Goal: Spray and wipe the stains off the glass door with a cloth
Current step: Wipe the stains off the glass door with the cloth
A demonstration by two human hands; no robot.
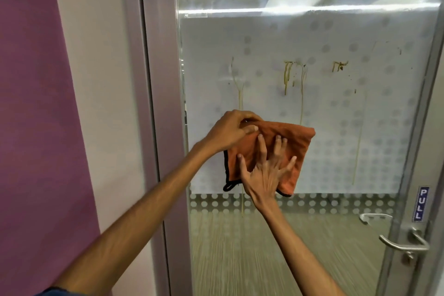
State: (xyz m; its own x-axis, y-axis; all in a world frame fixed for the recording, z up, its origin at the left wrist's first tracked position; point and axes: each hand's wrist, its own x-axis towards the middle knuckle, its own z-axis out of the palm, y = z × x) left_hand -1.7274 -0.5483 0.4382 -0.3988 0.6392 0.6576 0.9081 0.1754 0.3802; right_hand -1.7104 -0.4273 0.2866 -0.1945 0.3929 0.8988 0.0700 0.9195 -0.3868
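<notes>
Orange cloth [286, 144] is folded and held in front of the glass door [336, 127], below the stains. Left hand [229, 131] pinches its top-left corner; right hand [266, 170] is spread flat on it, fingers wide. Yellow-brown stains [287, 74] with long drips are uncleaned. No spray bottle in view. Step looks like wipe setup. Next: sweep the cloth up over the streaks with firm pressure.

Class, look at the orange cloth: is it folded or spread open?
Folded. The orange cloth shows doubled layers and a folded right edge, held by the left hand and right hand.
</notes>
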